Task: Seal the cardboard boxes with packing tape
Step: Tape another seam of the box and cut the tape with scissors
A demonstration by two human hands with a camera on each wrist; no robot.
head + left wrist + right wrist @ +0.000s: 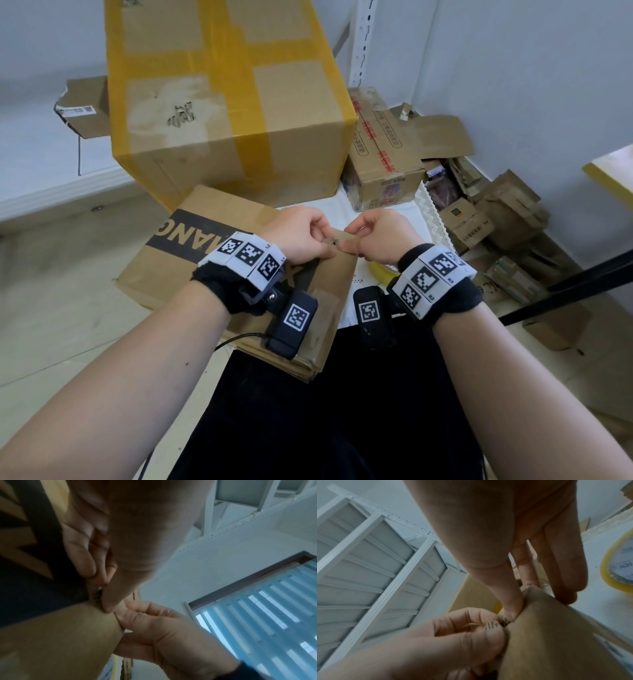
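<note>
A flattened brown cardboard box (212, 246) with black print lies in front of me, partly over my lap. My left hand (327, 245) and right hand (349, 241) meet at its far right corner, and each pinches the cardboard edge between thumb and fingers. The left wrist view shows my left thumb (111, 601) pressed on the box (51, 635), with the right hand (154, 626) just beyond. In the right wrist view my right thumb (511, 605) sits on the same corner of the box (556, 642). A yellow tape roll (618, 566) lies on the white surface beside the box, mostly hidden under my right wrist (380, 272).
A large box (226, 96) strapped with yellow tape stands right behind the flat box. A smaller box with red print (383, 154) is to its right. Several small boxes (496, 219) are piled on the floor at right. A white shelf post (359, 41) rises behind.
</note>
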